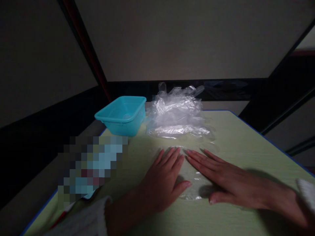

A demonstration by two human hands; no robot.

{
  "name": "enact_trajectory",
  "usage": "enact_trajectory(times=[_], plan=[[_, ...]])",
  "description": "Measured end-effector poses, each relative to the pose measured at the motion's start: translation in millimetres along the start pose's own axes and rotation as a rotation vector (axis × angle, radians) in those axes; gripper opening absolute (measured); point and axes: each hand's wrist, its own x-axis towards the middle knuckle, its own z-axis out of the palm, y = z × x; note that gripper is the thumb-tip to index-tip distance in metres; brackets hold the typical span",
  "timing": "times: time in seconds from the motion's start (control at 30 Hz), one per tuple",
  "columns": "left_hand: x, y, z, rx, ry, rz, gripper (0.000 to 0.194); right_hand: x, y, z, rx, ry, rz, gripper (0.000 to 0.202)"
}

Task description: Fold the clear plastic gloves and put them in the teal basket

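Observation:
My left hand [166, 178] lies flat with its fingers stretched out, pressing on a thin clear plastic piece [195, 185] spread on the table. On the other side of that piece rests my right hand [226, 180], also flat, its fingers extended and pointing left and away from me. The plastic is nearly see-through, so its full outline is hard to make out; it looks like a disposable glove. Just beyond my fingertips is a heap of clear disposable plastic gloves [178, 109], crumpled and shiny, with some finger shapes sticking up at the back.
A turquoise plastic basin [120, 118] stands at the table's far left edge. Nearer on the left lies a pixelated object [98, 164], its kind hidden, with a red-and-white cord or stick by it. The pale table [236, 141] has a blue edge; panels rise behind it.

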Motion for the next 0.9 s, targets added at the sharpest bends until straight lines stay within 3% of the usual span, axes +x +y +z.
enact_trajectory(times=[0.53, 0.9], plan=[[1.4, -2.5, 9.3, -0.035, 0.052, 0.016, 0.062, -0.8, 0.0, 1.5, -0.012, 0.001, -0.012, 0.084], [-1.0, -14.8, 4.8, 0.02, 0.048, -0.078, 0.055, -2.8, 1.0, 2.2, 0.019, -0.02, -0.005, 0.082]])
